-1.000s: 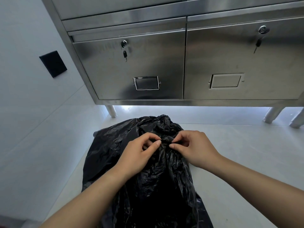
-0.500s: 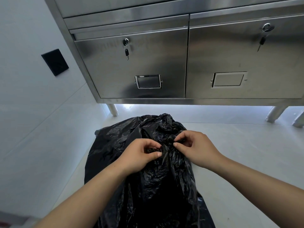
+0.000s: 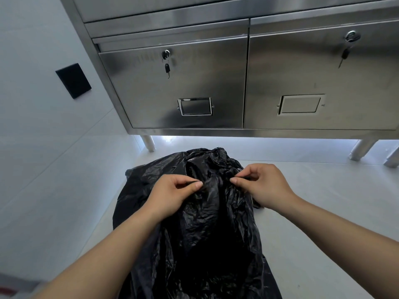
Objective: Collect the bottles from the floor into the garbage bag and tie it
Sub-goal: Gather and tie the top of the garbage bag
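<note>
A black garbage bag [image 3: 207, 229] lies crumpled on the pale floor in front of me, its top bunched together near the cabinet. My left hand [image 3: 172, 195] pinches a fold of the bag's plastic between thumb and forefinger. My right hand [image 3: 263, 184] pinches another fold a short way to the right. A strip of black plastic stretches between the two pinches. No bottles are visible; the bag hides whatever is inside it.
A stainless steel cabinet [image 3: 248, 83] with two locked doors and hanging keys stands on short legs [image 3: 149, 143] just behind the bag. A white wall with a black plate [image 3: 73, 80] runs along the left. Pale floor [image 3: 323, 201] extends to the right.
My hands have pulled apart sideways, each keeping its pinch on the bag's plastic. The view has shifted slightly down and closer.
</note>
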{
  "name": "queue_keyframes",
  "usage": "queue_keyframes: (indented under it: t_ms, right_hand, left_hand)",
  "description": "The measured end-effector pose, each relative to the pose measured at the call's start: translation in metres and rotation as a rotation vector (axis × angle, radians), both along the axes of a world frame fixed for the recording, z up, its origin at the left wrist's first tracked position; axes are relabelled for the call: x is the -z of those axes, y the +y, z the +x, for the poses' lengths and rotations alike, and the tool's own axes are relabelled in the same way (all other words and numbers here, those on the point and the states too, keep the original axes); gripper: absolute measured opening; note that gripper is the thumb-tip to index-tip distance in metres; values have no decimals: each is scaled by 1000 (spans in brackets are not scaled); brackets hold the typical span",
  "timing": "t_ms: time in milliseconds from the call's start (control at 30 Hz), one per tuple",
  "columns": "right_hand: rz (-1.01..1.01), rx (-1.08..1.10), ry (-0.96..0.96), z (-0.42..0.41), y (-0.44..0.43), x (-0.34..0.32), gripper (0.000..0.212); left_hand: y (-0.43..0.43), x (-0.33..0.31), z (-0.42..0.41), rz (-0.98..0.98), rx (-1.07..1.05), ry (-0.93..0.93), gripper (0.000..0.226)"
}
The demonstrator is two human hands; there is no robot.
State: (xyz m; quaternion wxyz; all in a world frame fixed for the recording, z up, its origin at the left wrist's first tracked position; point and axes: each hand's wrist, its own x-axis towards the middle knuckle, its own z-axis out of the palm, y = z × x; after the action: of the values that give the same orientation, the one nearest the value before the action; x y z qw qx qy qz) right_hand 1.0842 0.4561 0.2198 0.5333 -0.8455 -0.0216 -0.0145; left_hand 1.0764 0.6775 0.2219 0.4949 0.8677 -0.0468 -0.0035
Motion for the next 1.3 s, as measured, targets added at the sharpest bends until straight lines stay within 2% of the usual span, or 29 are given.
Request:
queue_keyframes:
  t_ms: [200, 333, 533, 667, 767, 867, 1033, 1133, 1300]
  right_hand:
    - [91, -19, -1, 4, 0, -16, 17]
    - [91, -36, 53, 5, -14, -19, 16]
    - [96, 19, 68, 10, -47, -15, 13]
    - [288, -53, 38, 13, -34, -15, 10]
    - [357, -97, -8, 18, -18, -22, 13]
    - [351, -89, -38, 21, -3, -24, 13]
    - [149, -8, -263, 19, 9, -30, 15]
    - [286, -20, -303, 16, 20, -35, 16]
    - [374, -137, -315, 8, 43, -33, 15]
  left_hand:
    - [13, -11, 3, -107, -100, -51, 15]
    - [33, -11, 4, -58, -157, -76, 23]
    - [72, -7, 0, 28, -320, -111, 21]
    - [75, -12, 4, -98, -237, -171, 20]
    - [73, -21, 6, -109, -191, -205, 16]
    - [70, -30, 5, -102, -218, -289, 14]
    - [63, -46, 1, 14, -214, -439, 8]
    - [53, -55, -1, -32, -129, -501, 6]
    - [23, -56, -6, -150, 88, -387, 6]
